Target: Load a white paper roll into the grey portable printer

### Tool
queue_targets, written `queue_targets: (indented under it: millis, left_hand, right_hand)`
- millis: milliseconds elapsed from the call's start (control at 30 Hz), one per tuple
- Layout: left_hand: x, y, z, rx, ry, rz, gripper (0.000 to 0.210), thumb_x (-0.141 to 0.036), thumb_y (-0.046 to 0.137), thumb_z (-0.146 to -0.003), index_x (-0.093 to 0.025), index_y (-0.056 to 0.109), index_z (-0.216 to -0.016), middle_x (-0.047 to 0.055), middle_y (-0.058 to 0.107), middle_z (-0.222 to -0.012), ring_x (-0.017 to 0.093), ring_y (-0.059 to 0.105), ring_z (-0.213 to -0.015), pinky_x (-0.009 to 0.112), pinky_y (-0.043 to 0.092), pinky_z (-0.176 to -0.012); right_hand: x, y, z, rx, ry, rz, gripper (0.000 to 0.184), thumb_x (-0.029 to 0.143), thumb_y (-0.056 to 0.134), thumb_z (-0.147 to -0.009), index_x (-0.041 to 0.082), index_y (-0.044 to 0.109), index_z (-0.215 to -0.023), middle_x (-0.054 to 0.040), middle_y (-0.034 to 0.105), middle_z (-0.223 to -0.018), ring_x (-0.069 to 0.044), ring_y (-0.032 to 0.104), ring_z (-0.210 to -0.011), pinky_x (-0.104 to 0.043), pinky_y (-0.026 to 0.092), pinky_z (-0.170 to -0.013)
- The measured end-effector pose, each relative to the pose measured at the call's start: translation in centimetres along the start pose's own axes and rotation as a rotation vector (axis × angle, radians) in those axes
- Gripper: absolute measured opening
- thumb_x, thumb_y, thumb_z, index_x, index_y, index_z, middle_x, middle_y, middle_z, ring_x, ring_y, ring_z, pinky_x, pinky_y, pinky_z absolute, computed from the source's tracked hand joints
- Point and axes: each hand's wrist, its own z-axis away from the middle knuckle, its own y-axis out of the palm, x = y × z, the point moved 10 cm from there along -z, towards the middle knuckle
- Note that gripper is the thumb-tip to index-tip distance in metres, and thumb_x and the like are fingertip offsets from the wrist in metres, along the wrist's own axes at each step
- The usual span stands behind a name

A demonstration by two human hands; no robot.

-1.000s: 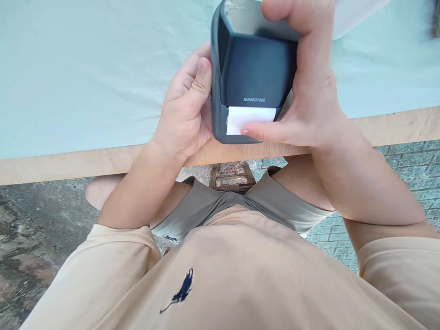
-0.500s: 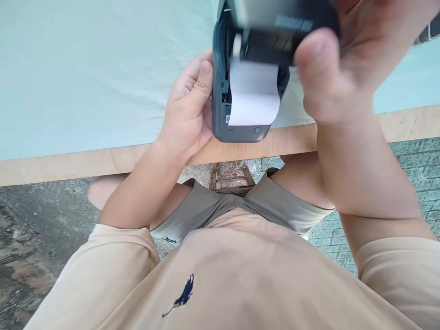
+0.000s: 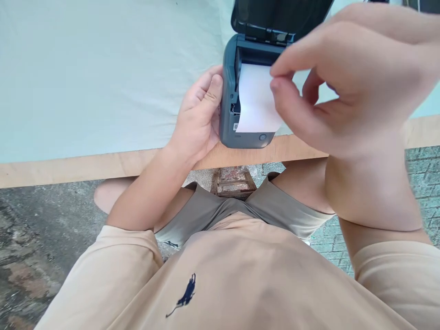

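A dark grey label printer (image 3: 247, 140) is held near the table's front edge, its dark lid (image 3: 275, 18) swung up and back. A white paper strip (image 3: 256, 98) comes out of its bay and hangs over the front, beside the power button. My left hand (image 3: 201, 112) grips the printer's left side, thumb on the near side. Over the strip's right edge is my right hand (image 3: 343, 82), its thumb and index fingertips close together with a narrow gap between them. Whether they touch the paper I cannot tell.
A pale sheet (image 3: 103, 82) covers the table, with a bare wooden edge (image 3: 75, 167) along the front. Dark objects (image 3: 421, 5) lie partly in view at the upper right. Below the table is a wooden stool or frame (image 3: 233, 183), between my knees.
My right hand has let go of the lid and come down to the paper strip. The lid now stands further back, uncovering the bay. My left hand keeps its hold on the printer.
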Motion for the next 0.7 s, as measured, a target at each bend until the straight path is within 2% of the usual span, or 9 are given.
queue_targets:
  millis: [67, 133, 233, 333, 400, 500, 567, 700]
  left_hand:
    - [0.0, 0.0, 0.1, -0.017, -0.01, 0.016, 0.022, -0.032, 0.047, -0.097, -0.028, 0.068, -0.092, 0.001, 0.071, -0.095, 0.019, 0.065, -0.09, 0.032, 0.053, -0.086]
    - [0.2, -0.1, 0.2, -0.035, -0.02, 0.037, 0.021, -0.033, 0.048, -0.096, -0.028, 0.068, -0.092, 0.0, 0.07, -0.093, 0.017, 0.064, -0.087, 0.03, 0.053, -0.084]
    - [0.2, 0.1, 0.2, -0.016, -0.003, 0.108, 0.018, -0.031, 0.051, -0.096, -0.028, 0.069, -0.092, -0.001, 0.068, -0.088, 0.014, 0.062, -0.082, 0.027, 0.052, -0.08]
    - [0.2, 0.4, 0.1, 0.026, 0.001, 0.112, 0.018, -0.03, 0.051, -0.095, -0.029, 0.069, -0.091, -0.001, 0.068, -0.088, 0.014, 0.061, -0.081, 0.026, 0.052, -0.078]
    - [0.2, 0.2, 0.1, 0.009, 0.003, 0.069, 0.019, -0.033, 0.051, -0.095, -0.03, 0.069, -0.09, -0.001, 0.069, -0.089, 0.015, 0.061, -0.082, 0.027, 0.053, -0.078]
    - [0.1, 0.1, 0.1, -0.012, 0.025, 0.026, 0.021, -0.035, 0.05, -0.096, -0.029, 0.07, -0.091, -0.001, 0.069, -0.09, 0.015, 0.061, -0.082, 0.027, 0.053, -0.079]
    - [0.0, 0.0, 0.1, -0.019, 0.045, 0.024, 0.021, -0.036, 0.051, -0.096, -0.027, 0.069, -0.092, -0.001, 0.069, -0.088, 0.014, 0.061, -0.08, 0.027, 0.054, -0.077]
    - [0.1, 0.1, 0.0, -0.002, 0.038, 0.003, 0.021, -0.035, 0.05, -0.096, -0.029, 0.069, -0.092, 0.0, 0.07, -0.088, 0.016, 0.062, -0.082, 0.03, 0.055, -0.078]
  right_hand:
    - [0.9, -0.3, 0.1, -0.001, -0.052, 0.214, 0.033, 0.041, 0.047, -0.084, 0.024, 0.071, -0.099, -0.0061, 0.064, -0.092, -0.029, 0.064, -0.1, -0.045, 0.048, -0.089]
    - [0.8, 0.0, -0.2, 0.028, -0.041, 0.404, 0.035, 0.038, 0.044, -0.086, 0.024, 0.068, -0.108, -0.0051, 0.064, -0.091, -0.028, 0.065, -0.092, -0.044, 0.048, -0.081]
    - [-0.2, 1.5, -0.8, 0.154, 0.057, 0.59, 0.037, 0.034, 0.044, -0.085, 0.027, 0.062, -0.116, -0.0047, 0.065, -0.096, -0.029, 0.065, -0.094, -0.043, 0.048, -0.076]
    - [-0.3, 2.5, -1.0, 0.228, 0.108, 0.721, 0.035, 0.033, 0.046, -0.083, 0.026, 0.06, -0.114, -0.0085, 0.067, -0.1, -0.036, 0.064, -0.098, -0.04, 0.043, -0.067]
    - [0.0, 2.6, -1.0, 0.236, 0.122, 0.763, 0.029, 0.031, 0.044, -0.085, 0.024, 0.06, -0.108, -0.0104, 0.066, -0.096, -0.037, 0.065, -0.093, -0.036, 0.035, -0.06]
    - [0.6, 2.5, -1.1, 0.216, 0.115, 0.787, 0.028, 0.021, 0.041, -0.081, 0.024, 0.059, -0.103, -0.0109, 0.065, -0.092, -0.035, 0.066, -0.088, -0.033, 0.026, -0.059]
    - [0.7, 2.1, -1.1, 0.193, 0.122, 0.786, 0.032, 0.024, 0.041, -0.081, 0.026, 0.06, -0.107, -0.0109, 0.065, -0.091, -0.035, 0.065, -0.089, -0.033, 0.027, -0.06]
    - [0.6, 0.7, -0.4, 0.14, 0.132, 0.704, 0.04, 0.035, 0.048, -0.079, 0.024, 0.061, -0.115, -0.0093, 0.062, -0.082, -0.032, 0.063, -0.085, -0.039, 0.039, -0.067]
